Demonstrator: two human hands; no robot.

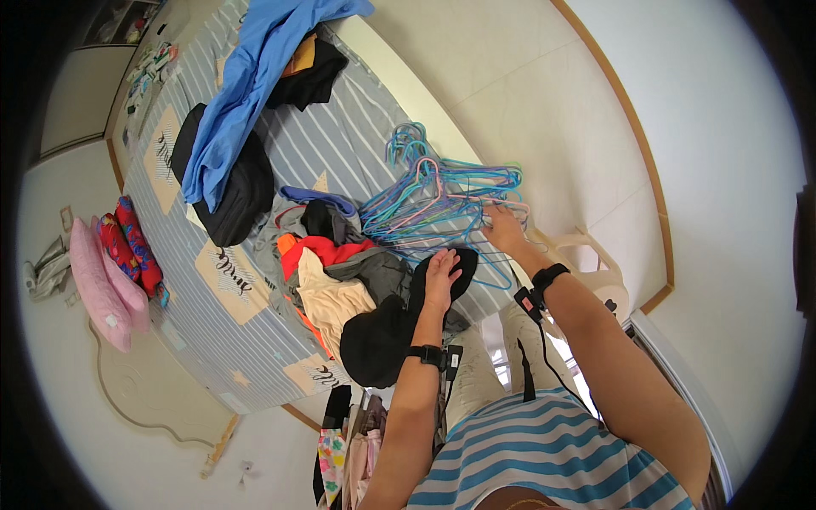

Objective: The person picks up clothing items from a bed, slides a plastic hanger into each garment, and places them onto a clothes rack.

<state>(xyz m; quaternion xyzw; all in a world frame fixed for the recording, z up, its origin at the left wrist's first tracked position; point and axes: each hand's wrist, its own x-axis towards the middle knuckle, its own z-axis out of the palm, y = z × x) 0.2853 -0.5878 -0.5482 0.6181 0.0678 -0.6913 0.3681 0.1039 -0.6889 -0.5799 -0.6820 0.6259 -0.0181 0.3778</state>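
Note:
My left hand (442, 277) is over a black garment (376, 344) at the near edge of the bed, its fingers extended and slightly apart. Beyond that garment is a heap of clothes, including a cream top (331, 296), a red piece (322, 252) and a dark grey garment (386, 277). A pile of thin clothes hangers (440, 197), mostly blue with a few pink and purple, lies along the right side of the bed. At the near end of this pile, my right hand (505, 231) touches the hangers; whether its fingers close around one is unclear.
The bed has a grey-blue striped sheet (210, 280). Farther along it, blue trousers (245, 95) drape over a black garment (239, 185). Pink pillows (105, 287) are at the left. A cream plastic chair (590, 252) stands beside the right forearm. More clothes (347, 446) hang below the bed's edge.

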